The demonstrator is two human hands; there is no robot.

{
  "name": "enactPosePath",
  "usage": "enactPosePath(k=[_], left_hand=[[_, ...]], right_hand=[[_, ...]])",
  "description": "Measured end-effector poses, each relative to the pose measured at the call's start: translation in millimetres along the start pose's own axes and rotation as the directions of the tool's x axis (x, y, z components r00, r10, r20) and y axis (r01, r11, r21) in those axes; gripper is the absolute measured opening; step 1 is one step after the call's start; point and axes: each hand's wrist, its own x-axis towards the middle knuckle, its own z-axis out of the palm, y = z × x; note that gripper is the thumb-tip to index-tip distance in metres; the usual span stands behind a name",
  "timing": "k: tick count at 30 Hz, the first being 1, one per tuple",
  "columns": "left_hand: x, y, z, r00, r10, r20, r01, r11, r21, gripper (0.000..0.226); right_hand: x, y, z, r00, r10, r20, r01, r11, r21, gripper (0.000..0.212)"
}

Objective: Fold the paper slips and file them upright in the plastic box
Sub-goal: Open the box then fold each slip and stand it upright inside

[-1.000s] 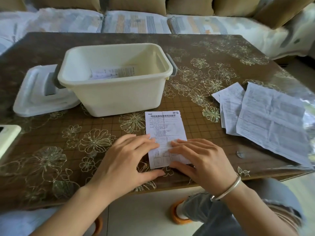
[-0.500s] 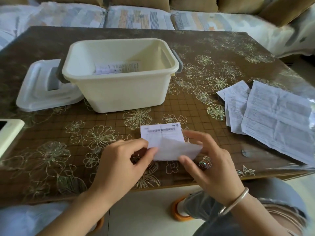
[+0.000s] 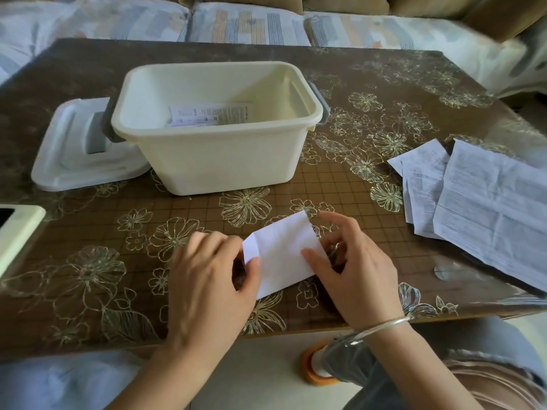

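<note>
Folded over since a moment ago, the slip (image 3: 281,250) is showing its blank side near the table's (image 3: 88,261) front edge. Pinching its ends are the left hand (image 3: 207,279) and right hand (image 3: 355,276), mid-fold; it is likely needing a firm crease before going upright into the box (image 3: 219,161).

Soft, even daylight fills the scene, glaring off the glossy table (image 3: 355,179) toward its right edge (the pattern washes out there), while wide-angle distortion bends and blurs the borders.

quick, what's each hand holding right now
Left hand: pinches the left edge of the folded paper slip.
Right hand: pinches the same slip's right edge.
</note>
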Motion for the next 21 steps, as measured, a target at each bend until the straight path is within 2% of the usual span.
enactPosePath(k=[2,5,7,9,12,15,18,21], left_hand=[[-0.8,0.1,1.8,0.999,-0.029,0.023,0.029,0.999,0.022,0.017],[-0.8,2.9,2.7,0.997,-0.066,0.034,0.067,0.998,-0.022,0.016],[-1.0,5.2,2.1,0.996,-0.090,0.022,0.091,0.992,-0.083,0.043],[-0.4,6.7,1.1,0.999,-0.050,0.013,0.051,0.994,-0.099,0.063],[4.6,9.2,1.2,0.988,0.148,0.034,-0.146,0.988,-0.058,0.049],[9.6,5.8,4.6,0.935,0.343,0.090,-0.336,0.938,-0.085,0.037],[12.3,-2.2,4.7,0.907,0.390,0.158,-0.371,0.919,-0.134,0.030],[12.1,-11.4,1.5,0.899,0.373,0.229,-0.336,0.923,-0.184,0.033]], right_hand=[[-0.6,-1.5,2.2,0.999,-0.035,-0.014,0.034,0.996,-0.084,0.044],[-1.3,-1.4,3.3,0.998,-0.063,-0.017,0.060,0.992,-0.107,0.044],[-1.1,-2.3,2.2,0.998,-0.065,-0.008,0.064,0.994,-0.093,0.047],[-0.9,-3.3,2.1,0.998,-0.069,-0.002,0.068,0.993,-0.096,0.049],[-1.6,-2.6,1.4,0.995,-0.097,0.004,0.097,0.987,-0.129,0.045],[-3.7,-1.0,0.3,0.989,-0.149,0.007,0.148,0.978,-0.144,0.025],[-5.8,0.3,-1.5,0.985,-0.172,0.000,0.170,0.976,-0.139,0.015],[-7.8,-2.8,-4.4,0.985,-0.171,-0.011,0.167,0.971,-0.171,0.019]])
